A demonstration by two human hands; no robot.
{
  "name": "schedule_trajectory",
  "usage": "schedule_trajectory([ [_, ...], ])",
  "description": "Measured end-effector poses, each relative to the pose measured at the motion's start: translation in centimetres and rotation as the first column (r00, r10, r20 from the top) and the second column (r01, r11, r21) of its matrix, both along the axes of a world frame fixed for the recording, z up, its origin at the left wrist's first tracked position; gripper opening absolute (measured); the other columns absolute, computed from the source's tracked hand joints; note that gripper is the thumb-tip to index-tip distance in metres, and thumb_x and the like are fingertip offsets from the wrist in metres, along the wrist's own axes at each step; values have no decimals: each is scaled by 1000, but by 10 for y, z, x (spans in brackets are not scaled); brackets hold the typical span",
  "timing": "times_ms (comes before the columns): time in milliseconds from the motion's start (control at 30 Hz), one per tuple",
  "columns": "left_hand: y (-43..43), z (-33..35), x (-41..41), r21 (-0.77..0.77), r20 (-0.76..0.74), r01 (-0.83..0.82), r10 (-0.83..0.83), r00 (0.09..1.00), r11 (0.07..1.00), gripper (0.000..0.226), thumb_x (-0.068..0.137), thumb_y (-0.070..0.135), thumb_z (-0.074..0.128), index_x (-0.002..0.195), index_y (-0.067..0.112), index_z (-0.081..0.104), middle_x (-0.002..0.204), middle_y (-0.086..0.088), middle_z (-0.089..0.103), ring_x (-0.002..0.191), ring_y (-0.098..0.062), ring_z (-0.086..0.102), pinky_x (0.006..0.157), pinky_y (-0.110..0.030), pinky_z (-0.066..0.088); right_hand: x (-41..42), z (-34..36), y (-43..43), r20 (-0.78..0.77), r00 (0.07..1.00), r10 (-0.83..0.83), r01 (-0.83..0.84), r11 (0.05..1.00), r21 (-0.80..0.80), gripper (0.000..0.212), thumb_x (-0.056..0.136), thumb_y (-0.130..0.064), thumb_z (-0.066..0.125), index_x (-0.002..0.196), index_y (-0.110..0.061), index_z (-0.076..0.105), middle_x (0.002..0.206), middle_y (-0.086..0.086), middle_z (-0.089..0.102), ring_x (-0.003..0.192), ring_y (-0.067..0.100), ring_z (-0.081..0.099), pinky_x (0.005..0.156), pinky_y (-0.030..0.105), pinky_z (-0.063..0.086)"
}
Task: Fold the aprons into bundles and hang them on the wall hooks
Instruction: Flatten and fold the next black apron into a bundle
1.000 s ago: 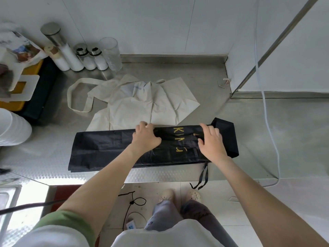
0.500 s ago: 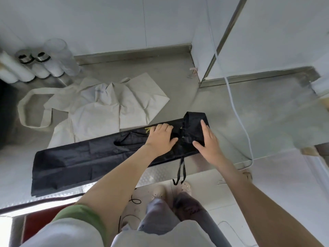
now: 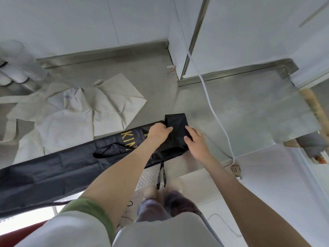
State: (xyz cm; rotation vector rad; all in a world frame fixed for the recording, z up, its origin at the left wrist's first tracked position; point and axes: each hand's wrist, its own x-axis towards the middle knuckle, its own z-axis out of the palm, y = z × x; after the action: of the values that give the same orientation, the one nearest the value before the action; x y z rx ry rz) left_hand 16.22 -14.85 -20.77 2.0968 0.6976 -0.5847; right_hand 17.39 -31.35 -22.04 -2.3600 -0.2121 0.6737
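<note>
While yellow letters (image 3: 127,139) reading "KIN" show on the black apron (image 3: 53,168), the left hand (image 3: 158,132) curls its fingers round the folded end, and the right hand (image 3: 195,141) seems to pinch that same fold. The apron lies long across the steel table (image 3: 249,113), its straps (image 3: 162,175) dangling over the front edge. Bare steel opens rightward, crossed by a white cable (image 3: 213,107).

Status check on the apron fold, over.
Left grip, right grip both pinch black apron at its folded-over right end. Rest of strip flat on counter, straps hanging off edge. White cable close on the right, beige apron behind.
</note>
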Motion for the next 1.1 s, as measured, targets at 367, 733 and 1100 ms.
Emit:
schedule_trajectory([
  [367,-10,10,-11,427,-129,321,-295,947,845,34,101,28,43,122,1,47,118,-16,56,112,-30,54,83,-35,44,18,-9,3,-53,993,-105,96,984,-149,15,81,-9,60,88,-10,46,89,9,54,87,31,57,69,34,42],
  [733,-7,15,-22,-17,129,72,-69,989,997,45,104,34,33,115,5,65,116,-13,62,113,-28,54,93,-31,38,2,23,20,-70,997,36,-19,974,225,17,76,4,55,75,-10,45,79,2,44,71,19,43,64,29,36],
  [1100,19,6,-42,-294,-47,-445,452,891,846,29,95,26,54,107,1,63,101,-16,67,91,-30,64,74,-38,57,-33,32,41,-45,976,212,-178,901,395,7,91,-9,58,86,-13,58,98,-3,54,97,-2,45,83,15,33],
])
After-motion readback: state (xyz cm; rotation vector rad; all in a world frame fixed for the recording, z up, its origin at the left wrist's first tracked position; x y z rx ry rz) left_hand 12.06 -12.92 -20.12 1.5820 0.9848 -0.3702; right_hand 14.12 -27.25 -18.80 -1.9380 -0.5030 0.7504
